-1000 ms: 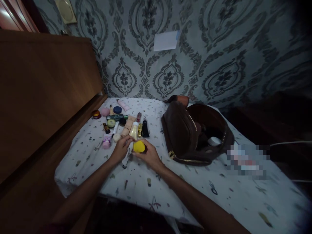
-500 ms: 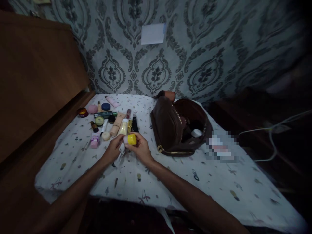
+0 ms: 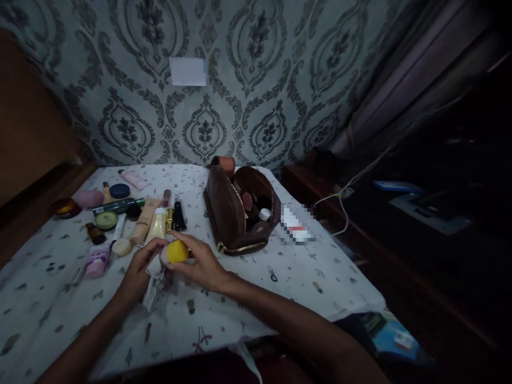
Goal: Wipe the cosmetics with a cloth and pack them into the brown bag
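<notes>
My right hand (image 3: 202, 262) curls its thumb and fingers around a small container with a yellow cap (image 3: 177, 251) and a pale end, held low over the table. My left hand (image 3: 143, 265) is closed at its pale end, gripping a crumpled white tissue or cloth (image 3: 155, 277) that hangs below. Just beyond my hands lie a cream tube with a white cap (image 3: 157, 225), a beige tube (image 3: 145, 220), a gold tube (image 3: 169, 219) and a black tube (image 3: 180, 216). To their left are a round cream-coloured pot (image 3: 122, 247) and a pink bottle (image 3: 97, 261).
An unzipped brown bag (image 3: 224, 208) with brushes and a white-lidded jar (image 3: 264, 214) inside stands right of my hands. Farther left are a green-lidded jar (image 3: 106, 220), a blue round case (image 3: 119, 190) and an amber jar (image 3: 65, 208). A blurred-out item (image 3: 296, 225) lies beyond the bag.
The view has turned right, so the table and bag sit farther left. Both hands keep hold of the yellow-capped container and the white tissue or cloth.
</notes>
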`<action>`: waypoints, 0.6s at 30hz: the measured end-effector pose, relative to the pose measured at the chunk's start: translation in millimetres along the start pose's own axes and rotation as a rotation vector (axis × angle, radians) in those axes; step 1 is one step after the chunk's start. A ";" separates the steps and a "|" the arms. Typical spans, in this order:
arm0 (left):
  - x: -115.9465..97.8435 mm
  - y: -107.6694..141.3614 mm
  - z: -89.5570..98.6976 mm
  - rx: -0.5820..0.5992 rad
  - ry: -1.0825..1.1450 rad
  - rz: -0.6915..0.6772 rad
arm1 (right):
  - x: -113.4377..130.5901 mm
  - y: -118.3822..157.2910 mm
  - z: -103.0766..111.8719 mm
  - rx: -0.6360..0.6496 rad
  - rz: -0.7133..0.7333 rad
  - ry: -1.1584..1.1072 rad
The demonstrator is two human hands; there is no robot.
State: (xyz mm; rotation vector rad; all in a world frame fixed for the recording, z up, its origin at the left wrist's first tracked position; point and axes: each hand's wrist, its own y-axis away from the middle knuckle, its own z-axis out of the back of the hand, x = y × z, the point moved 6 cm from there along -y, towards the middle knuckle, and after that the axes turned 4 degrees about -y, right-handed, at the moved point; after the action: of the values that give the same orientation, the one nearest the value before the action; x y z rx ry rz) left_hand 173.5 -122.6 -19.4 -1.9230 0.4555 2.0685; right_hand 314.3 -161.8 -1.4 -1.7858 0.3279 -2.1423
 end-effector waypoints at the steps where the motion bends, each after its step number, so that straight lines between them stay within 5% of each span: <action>1: -2.5 0.6 -4.7 0.014 -0.005 -0.008 | 3.0 2.8 4.2 -0.005 -0.007 -0.009; 9: -1.3 -9.0 -25.4 0.125 -0.155 -0.076 | -9.1 15.9 22.6 -0.125 -0.122 -0.012; 13: -6.0 -16.7 -0.2 -0.022 -0.426 -0.235 | -21.4 8.8 21.8 -0.126 -0.155 0.099; 18: -27.0 -28.5 36.7 -0.056 -0.701 -0.284 | -29.0 -13.3 11.0 -0.081 -0.128 0.256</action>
State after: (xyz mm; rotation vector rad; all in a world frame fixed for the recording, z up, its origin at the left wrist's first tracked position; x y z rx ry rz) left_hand 153.9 -81.3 8.7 -1.0774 -0.0355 2.3714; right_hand 328.3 -137.8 -20.5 -1.6139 0.3755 -2.4872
